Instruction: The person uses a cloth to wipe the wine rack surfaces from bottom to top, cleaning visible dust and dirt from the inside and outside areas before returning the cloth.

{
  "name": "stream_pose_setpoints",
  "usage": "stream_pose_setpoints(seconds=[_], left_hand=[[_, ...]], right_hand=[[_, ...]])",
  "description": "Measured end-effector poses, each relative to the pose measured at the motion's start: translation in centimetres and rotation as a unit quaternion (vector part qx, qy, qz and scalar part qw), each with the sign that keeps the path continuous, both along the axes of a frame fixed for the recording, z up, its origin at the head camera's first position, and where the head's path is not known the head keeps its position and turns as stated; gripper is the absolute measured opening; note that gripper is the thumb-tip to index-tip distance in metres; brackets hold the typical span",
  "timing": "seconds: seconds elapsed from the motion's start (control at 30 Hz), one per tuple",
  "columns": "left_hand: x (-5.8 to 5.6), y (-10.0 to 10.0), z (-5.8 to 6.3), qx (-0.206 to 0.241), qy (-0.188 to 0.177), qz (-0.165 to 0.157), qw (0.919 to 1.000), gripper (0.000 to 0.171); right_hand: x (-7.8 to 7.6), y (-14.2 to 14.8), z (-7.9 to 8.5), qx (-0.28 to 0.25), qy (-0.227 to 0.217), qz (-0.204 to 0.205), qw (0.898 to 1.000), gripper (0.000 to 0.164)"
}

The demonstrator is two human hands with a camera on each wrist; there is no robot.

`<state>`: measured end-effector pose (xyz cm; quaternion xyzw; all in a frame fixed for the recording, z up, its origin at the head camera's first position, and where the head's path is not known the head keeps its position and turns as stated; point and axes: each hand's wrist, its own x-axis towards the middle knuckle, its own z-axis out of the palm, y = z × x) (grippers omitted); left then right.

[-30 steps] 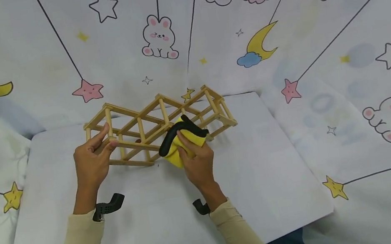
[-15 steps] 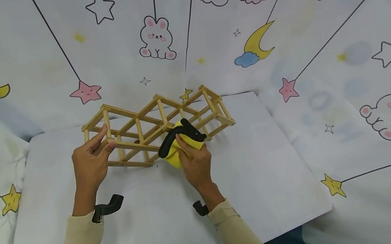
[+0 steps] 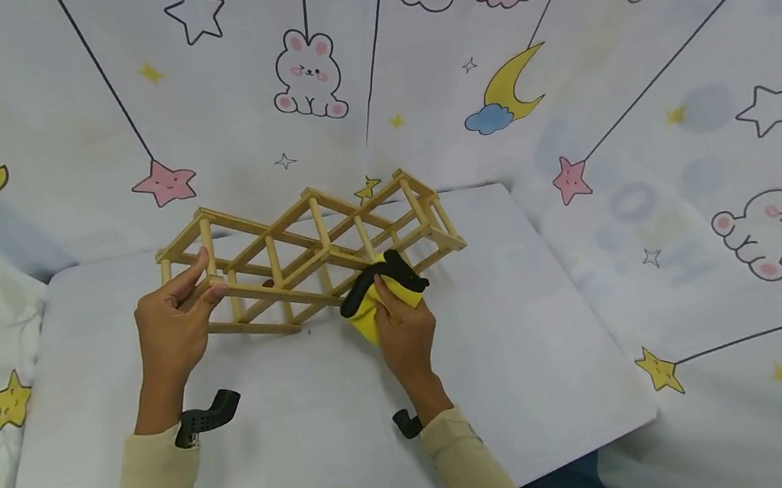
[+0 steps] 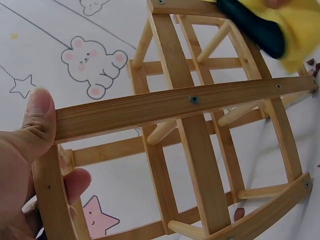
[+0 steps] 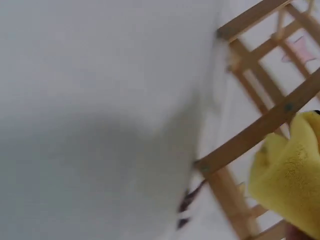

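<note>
A light wooden lattice rack (image 3: 303, 267), made of crossed slats and round dowels, stands at the back of the white tabletop. My left hand (image 3: 169, 332) holds its left end, thumb on the slat (image 4: 125, 117) and fingers behind, as the left wrist view shows. In my right hand (image 3: 408, 338) is a bunched yellow cloth (image 3: 365, 324) with a black edge, touching the front slats right of the middle. The right wrist view has the cloth (image 5: 287, 175) against the rack (image 5: 245, 145); most of that hand is out of that frame.
The white tabletop (image 3: 529, 358) extends in front and to the right. Behind it hangs a printed fabric backdrop (image 3: 410, 165) with rabbits, stars and moons. Small dark reddish bits (image 5: 189, 200) lie near the rack. Black camera mounts (image 3: 212, 414) sit on both wrists.
My right hand has moved the cloth to the right and slightly nearer along the rack's front. The left hand keeps its hold, and the rack stays in place.
</note>
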<state>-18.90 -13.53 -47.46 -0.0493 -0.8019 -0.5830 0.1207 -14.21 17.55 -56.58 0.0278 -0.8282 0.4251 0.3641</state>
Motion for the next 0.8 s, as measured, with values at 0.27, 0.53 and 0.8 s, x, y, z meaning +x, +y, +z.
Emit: stream_pose_setpoints(seconds=[0.27, 0.53, 0.8], left_hand=[[-0.2, -0.1, 0.3, -0.012, -0.011, -0.003, 0.9999, 0.052], [0.2, -0.3, 0.3, -0.013, -0.019, -0.002, 0.9997, 0.052], [0.0, -0.7, 0.2, -0.008, -0.007, -0.001, 0.9999, 0.052]], right_hand=[[1.2, 3.0, -1.5, -0.058, -0.068, -0.061, 0.994, 0.046], [0.5, 3.7, -2.2, -0.065, -0.159, -0.066, 0.983, 0.042], [0.1, 2.9, -3.1, -0.183, -0.191, -0.097, 0.959, 0.041]])
